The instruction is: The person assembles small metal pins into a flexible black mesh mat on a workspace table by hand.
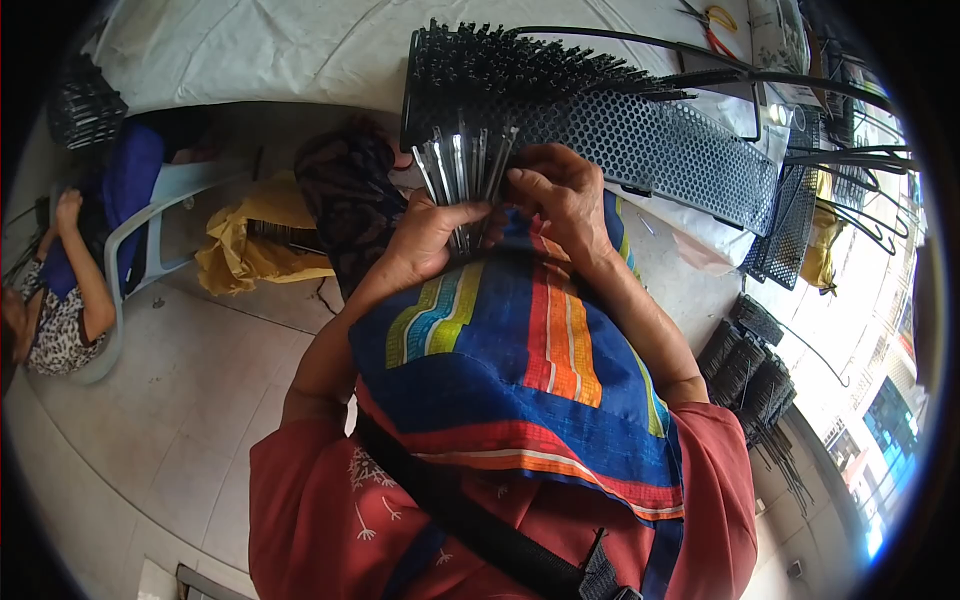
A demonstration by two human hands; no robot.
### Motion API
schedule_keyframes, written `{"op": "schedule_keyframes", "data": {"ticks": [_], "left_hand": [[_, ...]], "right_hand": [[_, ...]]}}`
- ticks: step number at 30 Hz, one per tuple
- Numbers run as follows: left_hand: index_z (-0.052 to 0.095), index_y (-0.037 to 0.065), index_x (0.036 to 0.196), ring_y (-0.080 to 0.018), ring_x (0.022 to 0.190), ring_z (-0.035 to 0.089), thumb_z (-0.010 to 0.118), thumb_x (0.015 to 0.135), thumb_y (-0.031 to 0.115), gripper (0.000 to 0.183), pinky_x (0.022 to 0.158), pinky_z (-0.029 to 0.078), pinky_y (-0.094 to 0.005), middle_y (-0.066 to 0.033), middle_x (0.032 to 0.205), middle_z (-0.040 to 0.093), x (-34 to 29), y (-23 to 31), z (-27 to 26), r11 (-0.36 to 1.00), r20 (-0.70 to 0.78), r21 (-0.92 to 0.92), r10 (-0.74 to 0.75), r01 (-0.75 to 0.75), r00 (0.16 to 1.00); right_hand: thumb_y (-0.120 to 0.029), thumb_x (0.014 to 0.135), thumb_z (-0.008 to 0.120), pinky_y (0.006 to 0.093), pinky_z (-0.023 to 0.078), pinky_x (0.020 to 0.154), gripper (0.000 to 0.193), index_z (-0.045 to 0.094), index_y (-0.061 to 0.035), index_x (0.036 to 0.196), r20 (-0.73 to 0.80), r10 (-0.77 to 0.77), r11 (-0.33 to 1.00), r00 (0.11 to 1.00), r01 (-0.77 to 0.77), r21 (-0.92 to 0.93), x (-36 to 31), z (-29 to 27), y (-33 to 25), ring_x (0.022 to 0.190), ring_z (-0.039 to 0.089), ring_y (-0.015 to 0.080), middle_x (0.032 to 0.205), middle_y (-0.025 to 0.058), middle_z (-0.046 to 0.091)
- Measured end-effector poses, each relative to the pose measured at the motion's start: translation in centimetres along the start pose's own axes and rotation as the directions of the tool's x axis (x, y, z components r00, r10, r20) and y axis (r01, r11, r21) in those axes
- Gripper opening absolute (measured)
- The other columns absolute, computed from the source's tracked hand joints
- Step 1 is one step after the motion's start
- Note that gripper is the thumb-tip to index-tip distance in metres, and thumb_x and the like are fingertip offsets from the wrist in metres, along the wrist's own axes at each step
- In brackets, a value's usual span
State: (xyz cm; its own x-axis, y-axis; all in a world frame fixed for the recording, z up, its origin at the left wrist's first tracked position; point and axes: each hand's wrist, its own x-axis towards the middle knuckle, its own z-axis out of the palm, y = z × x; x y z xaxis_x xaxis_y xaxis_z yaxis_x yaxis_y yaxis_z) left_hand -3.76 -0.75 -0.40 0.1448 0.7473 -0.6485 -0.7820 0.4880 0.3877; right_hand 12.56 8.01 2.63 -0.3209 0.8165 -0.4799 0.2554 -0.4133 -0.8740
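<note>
My left hand (425, 235) grips a fanned bunch of slim, shiny silver-grey sticks (458, 165) with its thumb across the front. Their upper ends spread apart and point away from me. At the bunch's right side, my right hand (563, 200) is closed, with thumb and fingers pinched together; whatever lies between those fingertips is too small to make out. Just beyond both hands stands a long black perforated metal tray (640, 140). Many thin black sticks (500, 65) lie piled along its top. A blue striped cloth (480, 340) covers my lap.
A pale sheet (270, 50) covers the surface ahead. Orange-handled pliers (718, 20) lie at its far right. More black wire racks (750, 350) stand on the floor at right. Leftward are a yellow bag (225, 240) and a person seated on a grey chair (150, 225).
</note>
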Motion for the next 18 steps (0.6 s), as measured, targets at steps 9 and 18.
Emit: {"op": "schedule_keyframes", "data": {"ticks": [9,18], "left_hand": [[0.06,0.001,0.11,-0.0242,0.075,0.07,0.065,0.085,-0.003,0.026,0.062,0.059,-0.0336,-0.0141,0.087,0.069,-0.9,0.4,0.6,0.989,0.013,0.146,-0.029,0.027,0.999],[0.064,0.002,0.101,-0.0221,0.076,0.068,0.068,0.088,0.009,0.015,0.061,0.056,-0.0333,-0.0129,0.086,0.069,0.0,-0.4,0.2,0.999,-0.097,0.041,0.021,-0.017,0.995]], "right_hand": [[-0.01,0.084,0.072,0.0217,0.036,0.042,0.011,0.066,-0.0029,0.08,0.065,0.103,0.961,0.993,-0.116,0.252,1.5,-0.4,-0.1,0.047,0.048,0.0061,0.06,-0.0008,0.057],[0.004,0.082,0.072,0.0174,0.04,0.054,0.009,0.07,-0.0021,0.089,-0.318,-0.556,0.81,0.768,0.586,-0.001,2.6,-0.8,-3.6,0.063,0.052,0.0027,0.082,-0.0021,0.064]]}}
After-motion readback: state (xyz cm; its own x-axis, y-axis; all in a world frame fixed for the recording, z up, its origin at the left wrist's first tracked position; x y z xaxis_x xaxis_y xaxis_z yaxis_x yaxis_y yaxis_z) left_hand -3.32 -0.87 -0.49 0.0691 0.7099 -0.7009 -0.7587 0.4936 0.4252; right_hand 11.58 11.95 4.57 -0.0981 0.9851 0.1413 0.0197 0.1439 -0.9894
